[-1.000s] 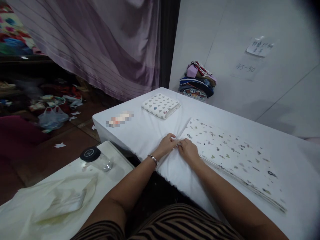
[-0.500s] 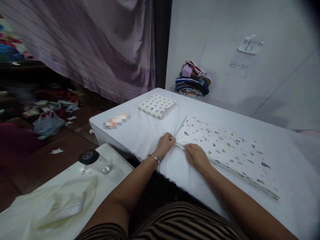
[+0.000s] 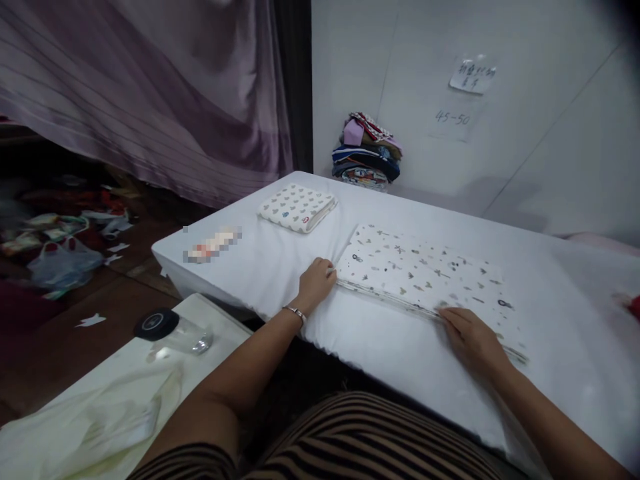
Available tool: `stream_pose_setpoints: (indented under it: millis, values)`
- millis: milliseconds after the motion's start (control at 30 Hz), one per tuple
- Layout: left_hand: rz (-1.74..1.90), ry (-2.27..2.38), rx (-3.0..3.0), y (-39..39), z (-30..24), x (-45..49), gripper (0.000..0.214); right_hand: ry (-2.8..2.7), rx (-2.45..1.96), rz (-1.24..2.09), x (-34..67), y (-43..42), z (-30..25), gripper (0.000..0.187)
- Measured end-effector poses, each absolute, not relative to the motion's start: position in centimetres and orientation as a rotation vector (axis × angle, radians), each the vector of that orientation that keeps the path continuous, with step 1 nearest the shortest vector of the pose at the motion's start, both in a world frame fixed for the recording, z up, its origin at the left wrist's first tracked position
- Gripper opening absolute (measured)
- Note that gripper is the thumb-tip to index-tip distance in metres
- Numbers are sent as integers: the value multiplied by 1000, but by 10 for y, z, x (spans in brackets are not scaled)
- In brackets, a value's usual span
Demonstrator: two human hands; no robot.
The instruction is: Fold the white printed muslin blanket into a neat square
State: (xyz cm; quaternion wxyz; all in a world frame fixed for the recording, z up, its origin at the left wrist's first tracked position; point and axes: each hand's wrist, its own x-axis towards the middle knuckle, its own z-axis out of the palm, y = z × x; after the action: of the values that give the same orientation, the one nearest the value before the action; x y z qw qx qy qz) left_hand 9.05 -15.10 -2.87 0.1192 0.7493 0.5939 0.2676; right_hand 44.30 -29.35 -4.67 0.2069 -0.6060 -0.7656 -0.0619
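A white cloth with small printed motifs [image 3: 425, 273] lies folded into a long flat strip on the white-covered table [image 3: 380, 333]. My left hand [image 3: 316, 283] rests at the strip's near left corner, its fingers curled on the edge. My right hand [image 3: 470, 340] lies flat on the strip's near edge further right, fingers stretched out and pressing down. A bracelet sits on my left wrist.
A smaller folded patterned cloth [image 3: 297, 207] lies at the table's far left. A pile of folded clothes [image 3: 367, 150] stands against the wall. A lower side table holds a glass jar with a black lid [image 3: 173, 331] and a plastic bag [image 3: 100, 413]. A purple curtain hangs at left.
My right hand has slid rightward along the near edge of the folded cloth, away from my left hand. My left hand stays at the left corner. The camera has turned slightly right.
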Motion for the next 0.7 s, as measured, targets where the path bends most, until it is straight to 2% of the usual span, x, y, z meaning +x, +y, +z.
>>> stream_pose_setpoints:
  millis: [133, 267, 467, 700]
  values:
    - [803, 1371, 2500, -148, -25, 91, 18, -2166, -1677, -121, 429, -284, -43, 36]
    - [659, 1088, 2630, -148, -22, 95, 19, -2240, -1623, 5, 399, -261, -36, 37]
    - [482, 1026, 2659, -144, -21, 96, 18, -2347, -1519, 109, 357, -229, -24, 32]
    - [469, 901, 2788, -136, -22, 97, 18, -2470, -1542, 150, 329, -208, -17, 27]
